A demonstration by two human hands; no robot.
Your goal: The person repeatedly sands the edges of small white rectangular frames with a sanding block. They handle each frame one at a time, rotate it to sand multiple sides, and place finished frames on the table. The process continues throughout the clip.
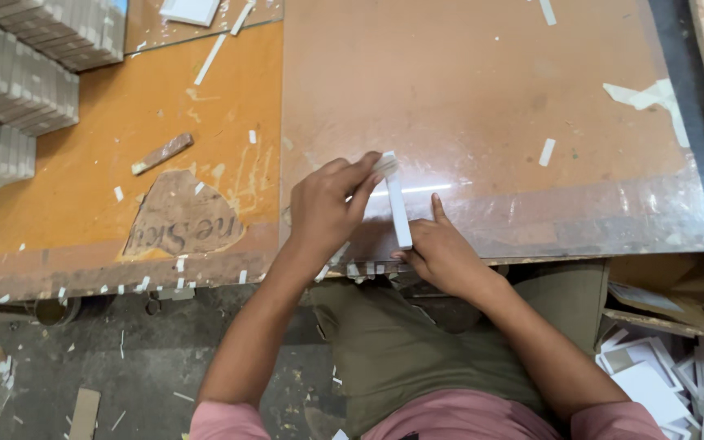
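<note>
The left hand point(323, 208) pinched the far end of a narrow white strip point(398, 208); the right hand point(442, 254) pressed its near end flat on the tabletop point(490, 106); finished stacks point(14, 77) sat far left, so work seemed midway.

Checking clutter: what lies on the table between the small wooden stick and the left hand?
Head view: a torn brown paper patch and small white scraps lie between wooden stick and left hand.

Worn orange counter point(83, 204), paint peeled to brown patch near front edge. Clear sheet point(490, 122) over right half, glare streak across it, white paper scraps scattered. Grey stacked cards point(10, 81) at far left corner. Dirty concrete floor point(83, 367) below, littered with slivers. White card pile point(670, 383) at lower right.
</note>
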